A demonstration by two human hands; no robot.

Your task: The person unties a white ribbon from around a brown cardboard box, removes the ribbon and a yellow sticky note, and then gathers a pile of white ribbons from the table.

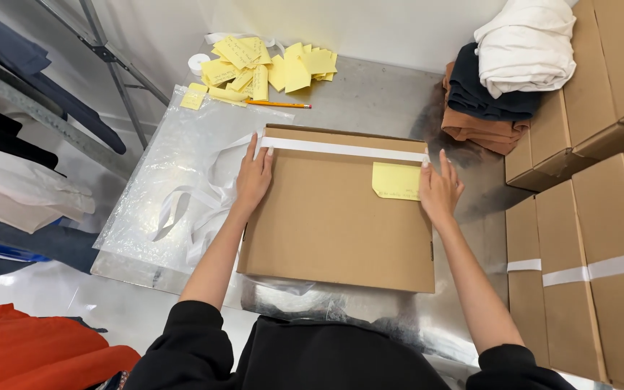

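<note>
A flat brown cardboard box [326, 224] lies on a shiny metal table [370, 101], with a strip of white tape [344, 149] along its far edge and a yellow slip of paper [396, 180] stuck near its right side. My left hand [254, 177] rests flat on the box's far left corner, fingertips at the tape's left end. My right hand [438, 186] lies flat at the far right corner, fingers touching the tape's right end and the yellow slip's edge. Neither hand grips anything.
Clear plastic bags [175, 166] lie left of the box. A heap of yellow slips [269, 66], a tape roll [198, 63] and a pencil [279, 105] sit at the back. Folded clothes [503, 79] and stacked brown boxes [601, 217] stand right. Hanging garments [16, 137] are left.
</note>
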